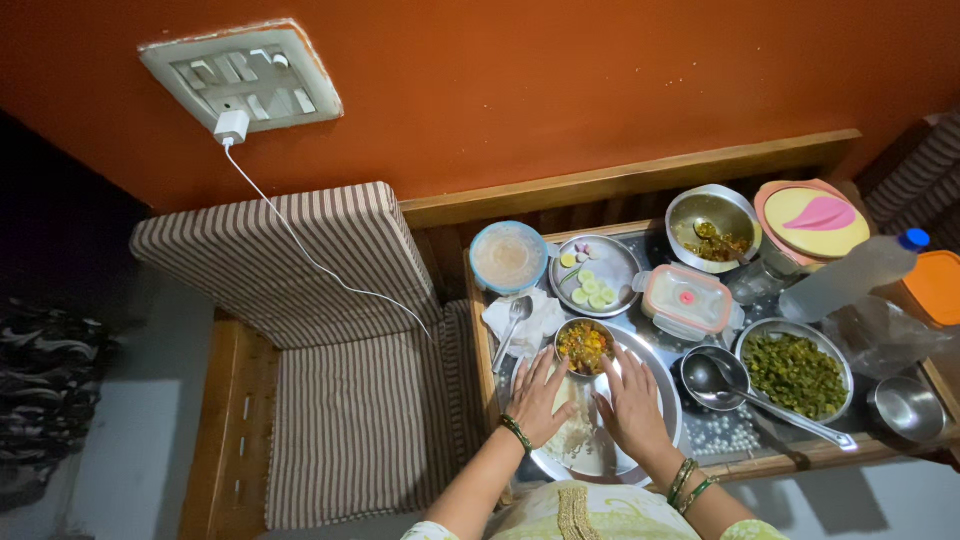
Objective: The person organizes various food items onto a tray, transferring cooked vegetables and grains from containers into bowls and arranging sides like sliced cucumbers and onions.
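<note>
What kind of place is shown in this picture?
Probably a home sitting room used for a meal: a striped cushioned wooden seat, a low table crowded with steel dishes of food, and both hands on a plate.

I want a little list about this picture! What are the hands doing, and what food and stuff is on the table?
left hand: flat on the round steel plate, fingers spread
right hand: flat on the same plate
on the plate: white rice between the hands; small steel bowl of yellow mixed food at the far rim
right of plate: steel ladle; steel bowl of chopped green vegetables
behind plate: small steel plate of cucumber slices; blue-rimmed bowl; clear lidded box
far right: plastic water bottle
</note>
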